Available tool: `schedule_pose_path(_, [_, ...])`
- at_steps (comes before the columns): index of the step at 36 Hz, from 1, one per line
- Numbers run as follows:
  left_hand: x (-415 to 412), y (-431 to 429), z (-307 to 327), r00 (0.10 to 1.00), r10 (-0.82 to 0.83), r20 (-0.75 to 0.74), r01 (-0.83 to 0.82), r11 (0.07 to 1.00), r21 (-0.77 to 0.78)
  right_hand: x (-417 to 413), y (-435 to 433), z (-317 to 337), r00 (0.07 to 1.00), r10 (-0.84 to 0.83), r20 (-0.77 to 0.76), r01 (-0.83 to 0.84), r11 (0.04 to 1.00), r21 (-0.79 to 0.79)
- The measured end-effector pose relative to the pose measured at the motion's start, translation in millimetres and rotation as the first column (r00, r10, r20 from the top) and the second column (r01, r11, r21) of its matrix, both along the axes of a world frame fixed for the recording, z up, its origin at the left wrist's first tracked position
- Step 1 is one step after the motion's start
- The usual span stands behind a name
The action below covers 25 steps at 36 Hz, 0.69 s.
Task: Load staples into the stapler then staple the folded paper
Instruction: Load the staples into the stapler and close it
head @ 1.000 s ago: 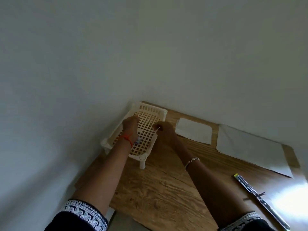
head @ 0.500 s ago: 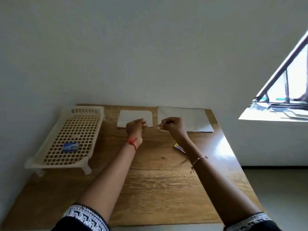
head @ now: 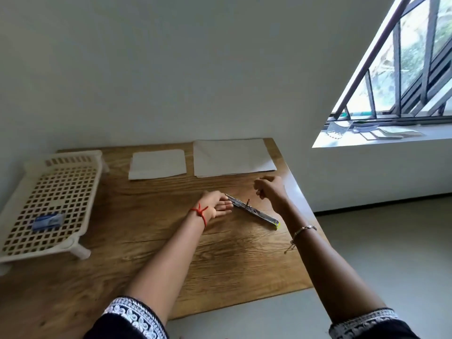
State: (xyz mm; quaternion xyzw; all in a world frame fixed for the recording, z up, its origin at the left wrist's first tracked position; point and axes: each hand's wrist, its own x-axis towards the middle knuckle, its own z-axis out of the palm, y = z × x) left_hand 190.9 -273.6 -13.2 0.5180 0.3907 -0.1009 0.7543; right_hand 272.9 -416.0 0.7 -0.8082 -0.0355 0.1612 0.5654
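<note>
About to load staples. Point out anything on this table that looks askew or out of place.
The stapler lies splayed open, diagonal on the table, left hand at its end. The larger paper sits slightly fanned. Nothing is spilled or damaged.

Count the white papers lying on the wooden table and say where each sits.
2. A small folded white paper lies at the table's far edge, right of the cream plastic lattice rack. A larger white sheet lies to its right; more sheets may be stacked beneath it.

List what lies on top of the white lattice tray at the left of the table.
On the white lattice tray, one small blue box lies flat near its front; its label is too blurred to read. Nothing else shows on it. What lies beneath the tray cannot be made out.
</note>
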Motion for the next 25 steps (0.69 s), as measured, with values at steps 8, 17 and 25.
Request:
schedule_pose_path(8, [-0.4, -0.9, -3.7, 0.998, -0.028, -0.050, 0.027, 0.999, -0.022, -11.2, 13.0, -1.0, 0.925, 0.368, 0.092, -0.308, 0.870, -0.386])
schedule_pose_path(17, [-1.8, 7.3, -6.6, 0.997, -0.055, -0.060, 0.053, 0.998, -0.026, -21.2, 26.4, -16.4, 0.878, 0.449, 0.165, -0.278, 0.759, -0.588])
schedule_pose_path(25, [-7.7, 7.0, -10.1, 1.000, -0.028, -0.005, 0.028, 0.998, -0.065, -24.2, 28.8, -23.4, 0.935, 0.318, 0.160, -0.209, 0.855, -0.474])
